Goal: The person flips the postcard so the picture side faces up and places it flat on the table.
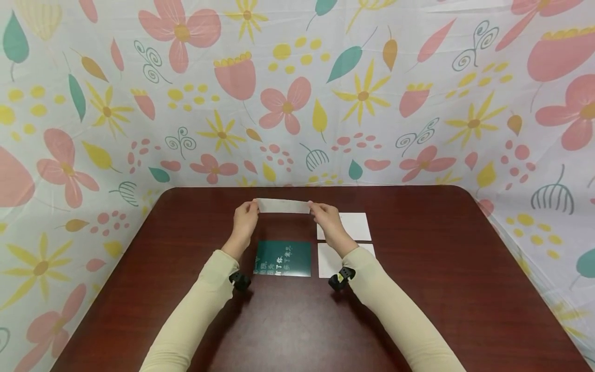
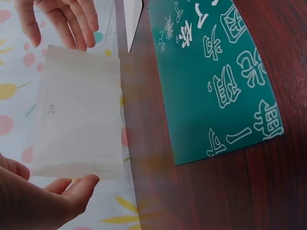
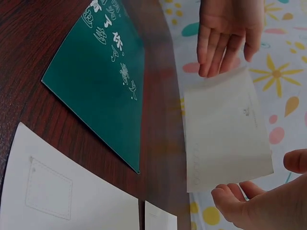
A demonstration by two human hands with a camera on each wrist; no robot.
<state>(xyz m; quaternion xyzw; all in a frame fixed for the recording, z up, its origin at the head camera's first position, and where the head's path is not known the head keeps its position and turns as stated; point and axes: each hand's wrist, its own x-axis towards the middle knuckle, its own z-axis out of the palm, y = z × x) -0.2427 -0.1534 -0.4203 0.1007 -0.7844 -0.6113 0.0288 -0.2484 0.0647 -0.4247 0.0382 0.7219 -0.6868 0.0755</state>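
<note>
Between both hands a white postcard [image 1: 283, 206] is held up above the far part of the table, tilted so that only a narrow band shows in the head view. The left hand [image 1: 245, 219] pinches its left end, and the right hand [image 1: 327, 219] pinches its right end. Faint printed lines and a small stamp box show on this postcard [image 2: 79, 115] in the left wrist view. Below the hands lies a dark green card [image 1: 283, 258] with white Chinese characters. Two more white cards [image 1: 355, 226] lie under the right hand and wrist, one behind the other.
The dark red-brown wooden table [image 1: 418, 248] reaches back to a flower-printed cloth [image 1: 288, 144] hanging along its far edge and sides. In the right wrist view, the nearer white card [image 3: 96, 191] lies beside the green card with a narrow gap.
</note>
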